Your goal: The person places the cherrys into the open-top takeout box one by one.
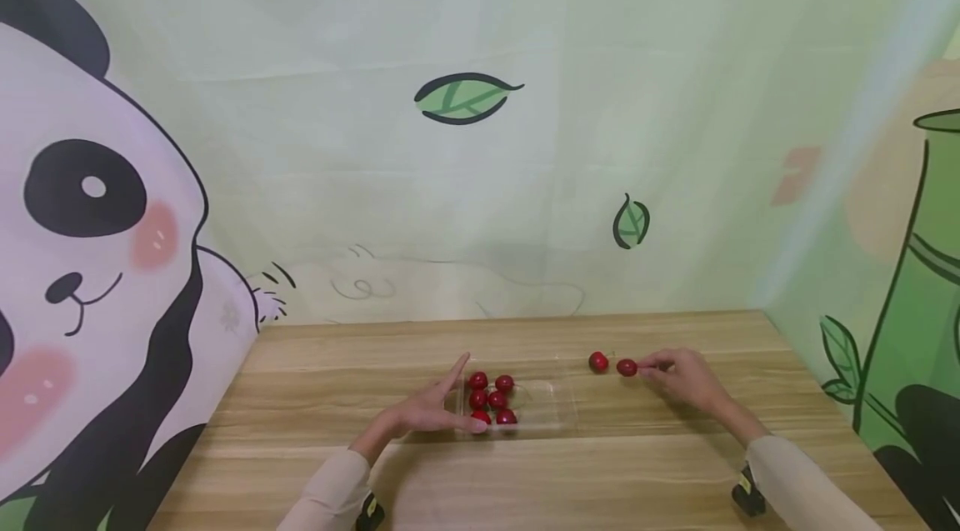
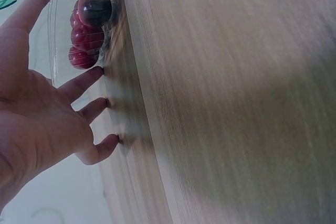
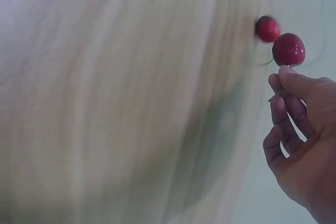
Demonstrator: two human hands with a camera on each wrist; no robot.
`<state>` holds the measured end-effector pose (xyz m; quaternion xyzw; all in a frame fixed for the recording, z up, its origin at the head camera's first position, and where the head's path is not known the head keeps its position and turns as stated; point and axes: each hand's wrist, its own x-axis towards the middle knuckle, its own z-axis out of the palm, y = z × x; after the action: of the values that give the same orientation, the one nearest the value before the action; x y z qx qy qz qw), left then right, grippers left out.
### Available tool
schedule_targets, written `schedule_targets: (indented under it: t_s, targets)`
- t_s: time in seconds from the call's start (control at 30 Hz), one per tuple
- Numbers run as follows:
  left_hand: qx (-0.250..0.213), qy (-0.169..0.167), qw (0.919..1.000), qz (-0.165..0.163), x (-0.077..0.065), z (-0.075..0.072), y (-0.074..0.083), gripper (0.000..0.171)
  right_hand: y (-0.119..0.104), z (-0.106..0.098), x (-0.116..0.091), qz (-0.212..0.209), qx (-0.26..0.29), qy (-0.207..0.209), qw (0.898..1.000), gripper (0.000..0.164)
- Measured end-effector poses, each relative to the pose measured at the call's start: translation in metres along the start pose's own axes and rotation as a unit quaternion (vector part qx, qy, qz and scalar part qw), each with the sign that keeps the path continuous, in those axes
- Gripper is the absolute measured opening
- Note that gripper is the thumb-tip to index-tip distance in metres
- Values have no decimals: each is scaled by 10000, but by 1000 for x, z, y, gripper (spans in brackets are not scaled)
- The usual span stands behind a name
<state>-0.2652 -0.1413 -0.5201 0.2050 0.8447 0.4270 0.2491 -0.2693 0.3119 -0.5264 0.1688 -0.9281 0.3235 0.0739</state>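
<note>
A clear plastic box (image 1: 540,423) lies on the table with several red cherries (image 1: 497,400) in its left part. My left hand (image 1: 423,412) is at the box's left end, thumb along the near side and a finger stretched toward the far side. In the left wrist view its other fingertips (image 2: 113,139) rest on the tabletop beside the box. To the right, my right hand (image 1: 686,378) pinches a dark red cherry (image 3: 289,49) by its stem between thumb and finger. A second loose cherry (image 1: 597,362) lies just left of the held one.
The wooden table (image 1: 585,481) ends at the back against a pale green wall cloth (image 1: 525,206). A printed panda (image 1: 90,214) is at the left and a printed bamboo stalk (image 1: 907,289) at the right.
</note>
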Motion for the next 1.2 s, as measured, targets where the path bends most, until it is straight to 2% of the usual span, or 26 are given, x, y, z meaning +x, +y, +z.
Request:
schedule_targets:
  t_s: [0.37,0.6,0.93,1.2]
  targets:
    - [18,39,10000,-7,0,1,0,126,-38,-2,13,-293,291,-35,9991,9]
    - [9,53,10000,-20,-1,1,2,126,-60,2,17,-339,476,-227,9980,10]
    - [21,56,10000,-72,0,2,2,126,-80,14,21,-560,645,-295,9959,9]
    - [22,48,10000,-69,0,2,2,125,-93,31,27,-765,1093,-450,9900,11]
